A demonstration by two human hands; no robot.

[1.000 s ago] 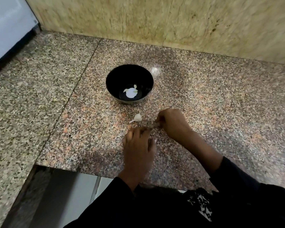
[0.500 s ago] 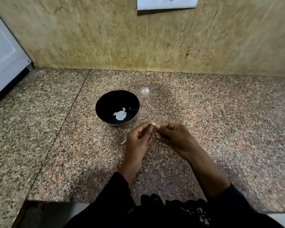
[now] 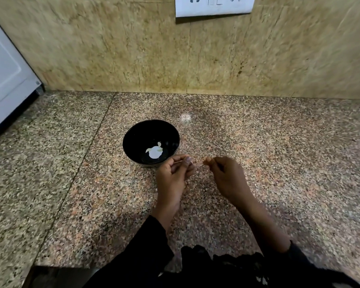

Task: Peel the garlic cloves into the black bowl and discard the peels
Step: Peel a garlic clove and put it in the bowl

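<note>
The speckled pink and brown stone worktop (image 3: pixel 279 163) runs up to a tan stone wall (image 3: pixel 112 48). A white switch plate (image 3: pixel 213 6) hangs on that wall, far behind the bowl. A white panel (image 3: pixel 4 80) stands far to the left of the bowl.

The round black bowl (image 3: pixel 151 142) sits on the worktop. Inside it, at the bottom, lie some pale peeled garlic pieces (image 3: pixel 154 151).

Two arms in black sleeves (image 3: pixel 146 246) reach out over the worktop. The left hand (image 3: pixel 172 173) is just in front of the bowl, close to its near rim. Its grip is narrow, with finger and thumb pinched on something very small. The right hand (image 3: pixel 227 177) is to the right of the bowl, near the left hand. Its grip is narrow too, pinched at the fingertips. A thin pale bit of garlic skin (image 3: pixel 196 163) seems to stretch between the two hands, but it is too small and blurry to be sure. I cannot tell if a clove is hidden in the left hand.
</note>
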